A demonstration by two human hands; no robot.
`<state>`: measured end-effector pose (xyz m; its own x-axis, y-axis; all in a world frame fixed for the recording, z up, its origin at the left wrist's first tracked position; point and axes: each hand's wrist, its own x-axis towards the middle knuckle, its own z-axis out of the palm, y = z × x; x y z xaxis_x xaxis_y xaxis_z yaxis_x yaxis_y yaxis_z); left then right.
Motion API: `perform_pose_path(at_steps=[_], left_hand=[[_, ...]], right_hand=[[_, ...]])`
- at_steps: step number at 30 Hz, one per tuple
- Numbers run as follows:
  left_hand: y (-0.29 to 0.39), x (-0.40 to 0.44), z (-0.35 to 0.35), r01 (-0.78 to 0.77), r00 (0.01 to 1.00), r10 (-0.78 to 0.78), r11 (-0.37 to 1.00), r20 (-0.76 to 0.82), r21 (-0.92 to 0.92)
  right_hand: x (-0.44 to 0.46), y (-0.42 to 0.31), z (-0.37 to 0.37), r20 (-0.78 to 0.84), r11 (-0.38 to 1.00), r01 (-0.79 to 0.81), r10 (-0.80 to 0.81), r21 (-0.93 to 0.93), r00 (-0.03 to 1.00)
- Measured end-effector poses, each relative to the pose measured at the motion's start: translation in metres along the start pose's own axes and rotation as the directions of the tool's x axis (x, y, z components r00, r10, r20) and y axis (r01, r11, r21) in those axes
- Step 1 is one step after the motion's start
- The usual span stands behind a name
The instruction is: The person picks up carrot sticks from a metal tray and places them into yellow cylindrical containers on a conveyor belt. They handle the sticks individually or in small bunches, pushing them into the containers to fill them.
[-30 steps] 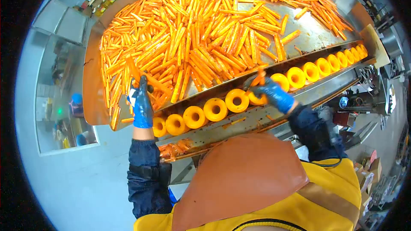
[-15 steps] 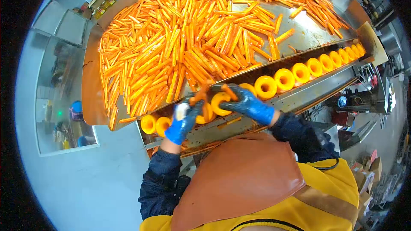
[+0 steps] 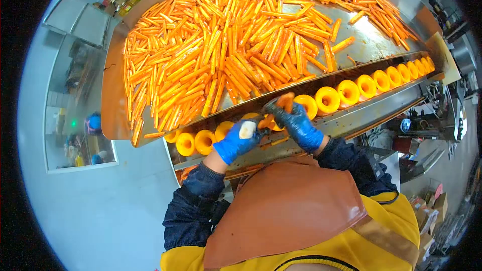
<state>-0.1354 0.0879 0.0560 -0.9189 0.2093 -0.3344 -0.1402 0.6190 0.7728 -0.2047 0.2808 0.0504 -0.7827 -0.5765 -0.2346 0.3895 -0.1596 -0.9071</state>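
Head view: sticks (image 3: 186, 65) crowd a metal tray (image 3: 369, 37), right hand's (image 3: 302, 128) fingers clamp an orange piece (image 3: 286, 101), left hand's (image 3: 235, 143) fingers are unclear.

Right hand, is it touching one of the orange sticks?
Touching. The head view shows the right hand gripping an orange stick, with one end showing beyond its grip.

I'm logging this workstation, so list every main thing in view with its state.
Orange sticks: loosely heaped, glossy.
Tray: largely covered, some metal bare.
Yellow rings: lined up, open-centred, some partly hidden.
Right hand: gloved, closed on orange piece.
Left hand: gloved, fingers bent, grip unclear.
Apron: worn, creased.
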Motion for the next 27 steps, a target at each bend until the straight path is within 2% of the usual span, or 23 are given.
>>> perform_pose_path(at_steps=[1,2,3,4,5,6,7,8,9,11,12,13,15,16,19,20,21,23,25,27], left_hand=[[-0.008,0.001,0.002,-0.067,0.996,0.061,0.993,-0.066,-0.092],[-0.019,0.002,-0.001,0.01,0.995,-0.028,0.982,-0.091,-0.189],[-0.028,0.002,-0.003,0.085,0.987,-0.121,0.955,-0.11,-0.285],[-0.018,0.0,-0.01,-0.154,0.96,0.035,0.893,-0.276,-0.423],[-0.004,-0.002,-0.014,0.014,0.932,-0.219,0.82,-0.29,-0.573],[-0.014,0.005,-0.01,-0.104,0.925,-0.133,0.811,-0.355,-0.576],[-0.029,0.012,-0.003,-0.223,0.906,-0.048,0.79,-0.42,-0.571],[-0.032,0.02,0.007,-0.203,0.906,-0.115,0.727,-0.408,-0.656],[-0.031,0.027,0.018,-0.185,0.903,-0.181,0.654,-0.39,-0.733],[-0.015,0.03,0.021,0.042,0.936,-0.25,0.777,-0.248,-0.628],[-0.007,0.031,0.025,0.006,0.947,-0.21,0.768,-0.243,-0.64],[0.001,0.031,0.026,-0.03,0.956,-0.169,0.757,-0.239,-0.653],[-0.004,0.031,0.026,-0.125,0.958,-0.121,0.641,-0.261,-0.757],[-0.008,0.032,0.027,-0.17,0.957,-0.1,0.574,-0.274,-0.801],[-0.014,0.046,0.031,-0.259,0.951,-0.008,0.527,-0.31,-0.809],[-0.012,0.044,0.035,-0.189,0.954,-0.003,0.769,-0.299,-0.611],[-0.014,0.047,0.037,-0.181,0.956,0.032,0.845,-0.291,-0.503],[-0.025,0.04,0.04,-0.169,0.943,-0.002,0.86,-0.334,-0.482],[-0.052,0.031,0.026,-0.146,0.909,-0.107,0.823,-0.403,-0.549],[-0.05,0.006,0.009,-0.285,0.851,-0.144,0.68,-0.505,-0.675]], right_hand=[[-0.001,0.001,0.0,-0.108,0.998,0.023,-0.016,0.058,0.994],[-0.003,-0.005,-0.011,-0.123,0.996,0.067,-0.073,-0.053,0.99],[0.001,0.001,-0.025,-0.129,0.962,0.183,-0.211,-0.202,0.969],[0.004,0.002,-0.036,-0.077,0.961,0.084,-0.108,-0.263,0.991],[0.005,0.004,-0.045,-0.033,0.945,-0.01,-0.001,-0.328,0.999],[0.006,0.017,-0.057,-0.019,0.841,0.129,-0.163,-0.526,0.987],[0.009,0.036,-0.069,0.03,0.675,0.246,-0.315,-0.695,0.949],[0.01,0.046,-0.079,0.113,0.458,0.334,-0.445,-0.824,0.888],[0.008,0.046,-0.086,0.065,0.441,0.292,-0.461,-0.848,0.885],[0.006,0.046,-0.093,-0.028,0.412,0.203,-0.49,-0.888,0.871],[0.002,0.039,-0.091,-0.105,0.432,0.161,-0.529,-0.887,0.842],[-0.001,0.029,-0.088,-0.063,0.383,0.18,-0.543,-0.906,0.837],[-0.006,0.009,-0.082,0.026,0.278,0.218,-0.56,-0.935,0.828],[-0.007,0.007,-0.078,0.06,0.251,0.274,-0.626,-0.929,0.777],[-0.004,-0.001,-0.05,-0.038,0.48,0.335,-0.614,-0.811,0.788],[0.003,0.007,-0.051,-0.033,0.533,0.375,-0.605,-0.759,0.795],[0.005,0.008,-0.049,-0.022,0.537,0.39,-0.607,-0.748,0.794],[0.008,0.008,-0.044,0.002,0.546,0.421,-0.609,-0.724,0.793],[0.009,0.01,-0.037,-0.028,0.745,0.334,-0.427,-0.577,0.904],[0.015,0.023,-0.022,-0.033,0.922,0.135,-0.157,-0.363,0.987]])
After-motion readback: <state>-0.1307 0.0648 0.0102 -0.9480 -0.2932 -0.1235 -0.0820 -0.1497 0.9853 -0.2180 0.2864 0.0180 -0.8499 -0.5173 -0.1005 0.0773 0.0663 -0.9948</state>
